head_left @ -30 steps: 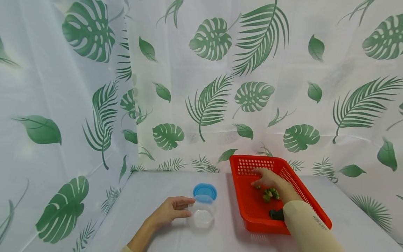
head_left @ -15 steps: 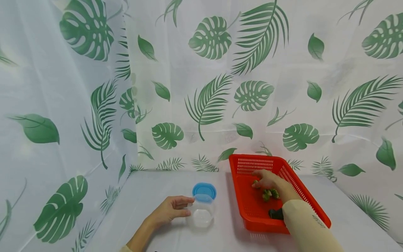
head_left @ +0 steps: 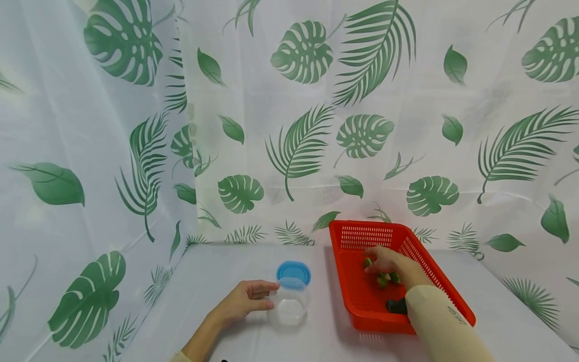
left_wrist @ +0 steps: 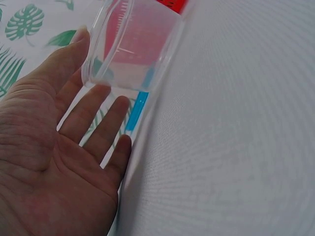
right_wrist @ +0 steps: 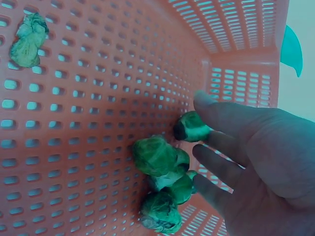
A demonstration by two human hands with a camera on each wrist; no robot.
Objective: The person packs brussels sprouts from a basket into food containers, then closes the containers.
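Observation:
My left hand (head_left: pixel 248 300) reaches the left side of a clear plastic container (head_left: pixel 289 307), its fairly straight fingers and thumb touching the wall near the rim. In the left wrist view the container (left_wrist: pixel 140 44) stands tilted in the picture, with the thumb at its rim. Inside a red plastic basket (head_left: pixel 348 296), my right hand (head_left: pixel 392 262) pinches a Brussels sprout (right_wrist: pixel 193 127) between thumb and fingers. Just beside it lie several more Brussels sprouts (right_wrist: pixel 156 156), close under the fingertips. A yellowish green leafy piece (right_wrist: pixel 28 42) sits apart on the basket floor.
A blue lid (head_left: pixel 294 270) lies on the white table (head_left: pixel 217 266) just behind the container. The basket's slotted walls rise around the right hand. A dark object (head_left: pixel 396 305) shows beside the right sleeve. A leaf-patterned white curtain (head_left: pixel 307 151) hangs behind and to the left.
The right hand has shifted slightly toward me and right inside the basket, and more of the Brussels sprout at its fingertips shows. The left hand stays at the container.

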